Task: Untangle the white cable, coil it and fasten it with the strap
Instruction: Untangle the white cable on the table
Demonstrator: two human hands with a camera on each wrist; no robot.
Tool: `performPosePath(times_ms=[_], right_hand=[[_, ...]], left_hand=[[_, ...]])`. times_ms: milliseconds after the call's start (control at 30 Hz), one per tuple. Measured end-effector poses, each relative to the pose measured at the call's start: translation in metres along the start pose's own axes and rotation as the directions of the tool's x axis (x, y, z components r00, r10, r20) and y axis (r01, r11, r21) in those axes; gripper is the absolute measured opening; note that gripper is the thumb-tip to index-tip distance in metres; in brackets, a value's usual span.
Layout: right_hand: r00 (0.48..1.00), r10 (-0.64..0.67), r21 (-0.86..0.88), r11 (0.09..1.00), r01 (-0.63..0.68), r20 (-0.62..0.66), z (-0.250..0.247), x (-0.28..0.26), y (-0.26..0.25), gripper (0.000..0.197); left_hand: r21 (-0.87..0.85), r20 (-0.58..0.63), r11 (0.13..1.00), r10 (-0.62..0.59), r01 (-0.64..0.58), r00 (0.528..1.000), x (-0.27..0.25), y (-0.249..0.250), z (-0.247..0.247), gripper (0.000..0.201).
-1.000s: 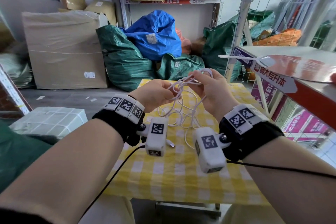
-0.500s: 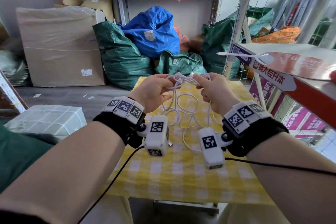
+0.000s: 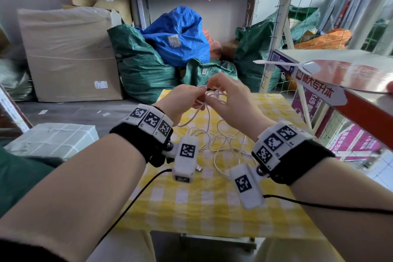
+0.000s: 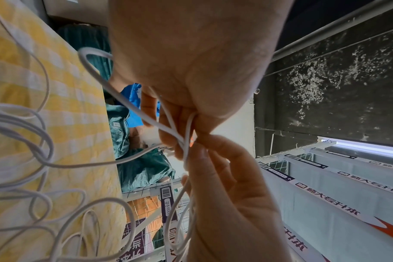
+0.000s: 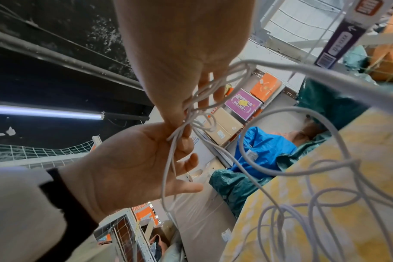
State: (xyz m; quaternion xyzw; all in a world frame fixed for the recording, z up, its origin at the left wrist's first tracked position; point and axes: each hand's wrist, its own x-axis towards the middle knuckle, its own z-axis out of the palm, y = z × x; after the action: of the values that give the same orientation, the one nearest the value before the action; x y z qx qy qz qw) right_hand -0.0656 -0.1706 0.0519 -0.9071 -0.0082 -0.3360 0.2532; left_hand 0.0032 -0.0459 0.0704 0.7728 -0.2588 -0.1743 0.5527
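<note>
Fingers of the left hand and right hand pinch one knot of the white cable above the table's far edge, its loose loops lying below. Pulling apart could tighten the knot.

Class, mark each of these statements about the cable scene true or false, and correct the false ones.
1. Both hands pinch the thin white cable above the table. True: left hand, right hand.
2. The cable is neatly coiled. False: loose tangled loops lie on the table.
3. The tablecloth is yellow-and-white checked. True.
4. The blue sack lies on the table. False: it sits on the heap of green sacks behind it.
5. The cable's metal plug is held between fingers. False: it lies on the cloth.
</note>
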Motion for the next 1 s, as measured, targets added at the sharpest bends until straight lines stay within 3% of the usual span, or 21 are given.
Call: performPosePath(times_ms=[167, 300, 400, 500, 567, 700, 833, 900, 1000], right_hand=[[0.992, -0.099, -0.060, 0.993, 0.104, 0.082, -0.003, 0.004, 0.004, 0.017], [0.968, -0.102, -0.234, 0.959, 0.156, 0.228, -0.009, 0.007, 0.005, 0.026], [0.944, -0.070, -0.330, 0.927, 0.181, 0.323, -0.009, 0.010, 0.007, 0.023], [0.944, -0.023, -0.426, 0.888, 0.170, 0.329, -0.003, 0.010, 0.009, 0.018], [0.956, -0.010, -0.438, 0.887, 0.144, 0.294, 0.002, 0.007, 0.010, 0.014], [0.975, 0.138, -0.281, 0.956, -0.084, 0.176, -0.004, 0.005, 0.012, 0.016], [0.953, 0.265, -0.009, 0.964, -0.266, 0.148, -0.009, 0.004, 0.011, 0.022], [0.926, 0.367, 0.151, 0.914, -0.377, 0.091, -0.009, 0.003, 0.011, 0.020], [0.811, 0.584, 0.428, 0.723, -0.543, 0.042, -0.014, 0.006, 0.015, 0.021]], left_hand=[[0.063, -0.032, 0.997, 0.048, -0.045, 0.998, 0.003, -0.007, -0.003, 0.039], [0.109, -0.026, 0.991, 0.077, -0.074, 0.997, 0.006, -0.015, -0.006, 0.040], [0.132, 0.026, 0.988, 0.081, -0.083, 0.996, 0.001, -0.013, -0.001, 0.030], [0.177, 0.073, 0.982, 0.049, -0.061, 0.996, 0.000, -0.007, 0.003, 0.024], [0.204, 0.039, 0.978, 0.033, -0.041, 0.999, 0.002, -0.004, 0.004, 0.025], [0.297, -0.091, 0.954, 0.061, -0.031, 0.994, 0.006, -0.009, -0.004, 0.020], [0.389, -0.120, 0.921, 0.049, 0.002, 0.992, 0.009, -0.019, -0.012, 0.015], [0.392, -0.116, 0.918, -0.014, 0.059, 0.993, 0.010, -0.022, -0.013, 0.015], [0.377, -0.088, 0.915, -0.118, 0.142, 0.989, 0.008, -0.031, -0.016, 0.020]])
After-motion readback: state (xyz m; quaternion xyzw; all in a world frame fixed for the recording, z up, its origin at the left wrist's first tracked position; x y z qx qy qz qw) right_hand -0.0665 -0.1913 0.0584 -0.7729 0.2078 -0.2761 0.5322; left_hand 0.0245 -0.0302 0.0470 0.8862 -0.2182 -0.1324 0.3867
